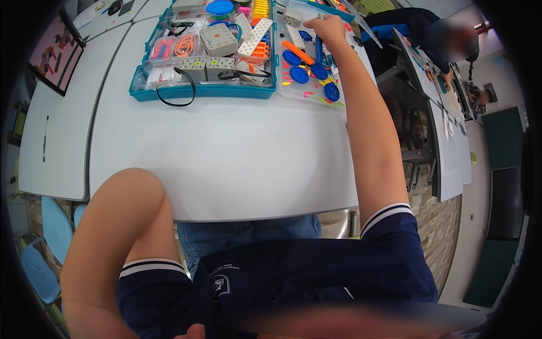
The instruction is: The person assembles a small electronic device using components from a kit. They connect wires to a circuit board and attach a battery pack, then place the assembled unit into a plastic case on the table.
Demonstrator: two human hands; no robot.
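My right arm stretches far across the white table (pixel 226 141). At its end my right hand (pixel 328 29) is closed over the clear tray (pixel 288 96), its fingers bent together. What they grip is hardly visible; a small greyish tip shows beside them. Below the hand lie a blue beam (pixel 319 52), several blue gears (pixel 299 74), an orange bar (pixel 298 52) and small pink and yellow pegs. A grey block (pixel 292 17) sits left of the hand. My left arm is folded back at the elbow, and only fingertips of my left hand (pixel 195 331) show at the lower edge.
A teal-edged case (pixel 203 93) holds grey modules (pixel 218 39), white perforated beams (pixel 256 37), orange cord (pixel 185 45) and black cables (pixel 186 96). A screen (pixel 56 48) stands at the left, a pen (pixel 46 138) near it. Another person (pixel 420 34) leans over a table at the right.
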